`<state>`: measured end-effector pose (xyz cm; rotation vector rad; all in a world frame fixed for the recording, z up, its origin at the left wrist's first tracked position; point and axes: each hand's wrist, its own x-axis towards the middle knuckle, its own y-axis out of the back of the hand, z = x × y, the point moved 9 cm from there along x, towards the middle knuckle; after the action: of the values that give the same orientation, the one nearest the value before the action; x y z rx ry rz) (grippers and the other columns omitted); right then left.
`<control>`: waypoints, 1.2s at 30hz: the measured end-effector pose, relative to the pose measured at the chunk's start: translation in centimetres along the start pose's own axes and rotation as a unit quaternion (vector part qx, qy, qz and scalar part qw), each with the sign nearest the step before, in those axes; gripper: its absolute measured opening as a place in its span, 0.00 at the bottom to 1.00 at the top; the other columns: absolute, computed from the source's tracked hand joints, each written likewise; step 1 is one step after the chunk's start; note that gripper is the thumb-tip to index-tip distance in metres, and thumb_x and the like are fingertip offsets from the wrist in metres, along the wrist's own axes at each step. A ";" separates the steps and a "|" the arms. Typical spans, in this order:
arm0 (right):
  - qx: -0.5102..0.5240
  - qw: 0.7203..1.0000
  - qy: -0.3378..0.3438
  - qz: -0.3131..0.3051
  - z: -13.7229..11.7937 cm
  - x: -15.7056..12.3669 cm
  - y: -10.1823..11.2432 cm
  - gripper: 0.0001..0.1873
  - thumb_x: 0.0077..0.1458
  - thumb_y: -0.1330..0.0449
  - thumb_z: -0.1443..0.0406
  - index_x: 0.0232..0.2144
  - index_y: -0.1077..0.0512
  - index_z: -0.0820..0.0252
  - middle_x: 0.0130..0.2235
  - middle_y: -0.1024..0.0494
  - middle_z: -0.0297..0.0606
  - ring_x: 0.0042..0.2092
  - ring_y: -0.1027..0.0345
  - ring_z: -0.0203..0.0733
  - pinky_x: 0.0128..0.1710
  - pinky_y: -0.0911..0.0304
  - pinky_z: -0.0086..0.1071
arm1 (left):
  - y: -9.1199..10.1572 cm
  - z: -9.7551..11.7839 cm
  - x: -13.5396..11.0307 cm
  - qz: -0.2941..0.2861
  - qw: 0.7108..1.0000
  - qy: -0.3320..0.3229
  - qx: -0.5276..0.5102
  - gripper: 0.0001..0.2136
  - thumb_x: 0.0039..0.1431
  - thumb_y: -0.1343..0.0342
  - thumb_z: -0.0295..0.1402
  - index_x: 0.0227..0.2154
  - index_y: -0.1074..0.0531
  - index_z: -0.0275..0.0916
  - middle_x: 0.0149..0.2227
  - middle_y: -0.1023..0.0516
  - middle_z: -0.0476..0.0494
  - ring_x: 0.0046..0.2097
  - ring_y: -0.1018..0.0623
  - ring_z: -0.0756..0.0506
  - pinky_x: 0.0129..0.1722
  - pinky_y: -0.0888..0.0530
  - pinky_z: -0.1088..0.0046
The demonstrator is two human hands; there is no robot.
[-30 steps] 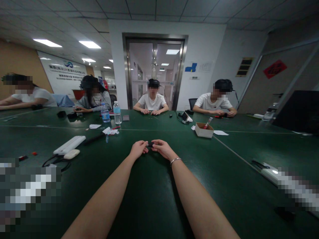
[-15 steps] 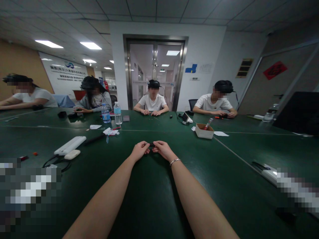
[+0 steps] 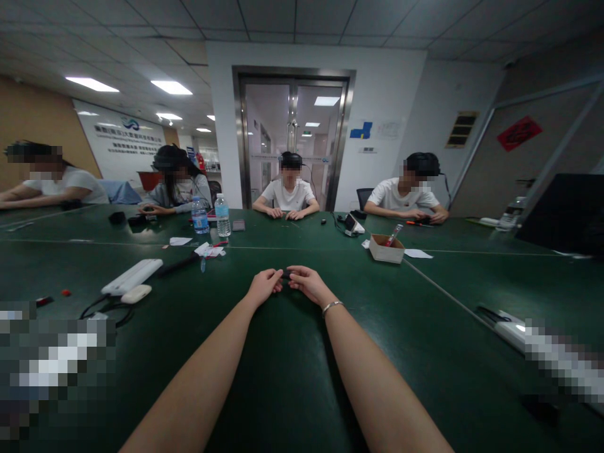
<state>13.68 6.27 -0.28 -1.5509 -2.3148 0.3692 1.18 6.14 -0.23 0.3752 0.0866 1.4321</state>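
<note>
A small dark object (image 3: 285,275) is held between my two hands, just above or on the green table (image 3: 292,352); its kind is too small to make out. My left hand (image 3: 265,286) is closed, thumb and fingers pinching its left end. From the other side my right hand (image 3: 307,282) pinches its right end, with the fingers curled. A silver bracelet (image 3: 333,306) circles my right wrist. Most of the object is hidden by my fingertips.
Left of my hands lie a white power strip (image 3: 134,275) and scraps of paper (image 3: 210,250). Two water bottles (image 3: 221,215) stand farther back. An open box (image 3: 387,248) sits to the right. Several co-workers with headsets sit around the table, one person (image 3: 290,192) straight across.
The fingers of my right hand have shifted slightly around the small dark object. Both hands stay in nearly the same place.
</note>
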 end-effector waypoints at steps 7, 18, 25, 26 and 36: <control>0.012 1.000 -0.004 0.003 -0.1 -0.1 0.0 0.17 0.38 0.33 0.75 0.36 0.26 0.65 0.32 0.30 0.35 0.28 0.31 0.34 0.30 0.32 0.27 | -0.1 -0.5 0.3 -0.006 1.000 0.023 -0.001 0.23 0.50 0.54 0.53 0.24 0.32 0.34 0.19 0.28 0.46 0.20 0.29 0.51 0.21 0.34 0.76; 0.018 0.998 -0.025 0.048 0.3 0.1 0.5 0.08 0.46 0.34 0.70 0.31 0.28 0.68 0.26 0.27 0.39 0.24 0.32 0.33 0.26 0.33 0.25 | -0.4 0.3 -0.1 -0.013 1.000 0.003 -0.017 0.17 0.51 0.50 0.47 0.27 0.33 0.35 0.23 0.29 0.48 0.23 0.29 0.52 0.22 0.34 0.78; 0.016 0.998 -0.017 0.053 0.2 0.2 0.7 0.08 0.47 0.35 0.70 0.31 0.29 0.68 0.26 0.27 0.39 0.25 0.31 0.34 0.26 0.33 0.26 | 0.0 0.7 -0.4 0.006 0.999 -0.014 -0.044 0.15 0.48 0.46 0.42 0.36 0.32 0.37 0.26 0.29 0.49 0.24 0.29 0.53 0.21 0.33 0.79; 0.015 0.998 -0.019 0.054 0.3 0.2 0.7 0.08 0.47 0.35 0.69 0.31 0.29 0.68 0.26 0.27 0.39 0.25 0.31 0.34 0.26 0.33 0.27 | 0.0 0.7 -0.4 0.008 0.999 -0.016 -0.047 0.15 0.49 0.46 0.43 0.36 0.32 0.37 0.26 0.29 0.48 0.24 0.29 0.53 0.21 0.34 0.79; 0.003 0.998 -0.025 0.053 0.6 0.3 0.7 0.09 0.47 0.35 0.69 0.32 0.29 0.69 0.27 0.27 0.40 0.25 0.31 0.34 0.26 0.32 0.26 | 0.3 0.6 -0.2 0.020 0.998 -0.017 -0.052 0.15 0.51 0.49 0.43 0.36 0.32 0.37 0.28 0.29 0.47 0.25 0.29 0.53 0.23 0.32 0.78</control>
<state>13.95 6.84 -1.05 -1.6862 -2.2721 0.4454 1.01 5.82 0.37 0.3172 -0.0222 1.4623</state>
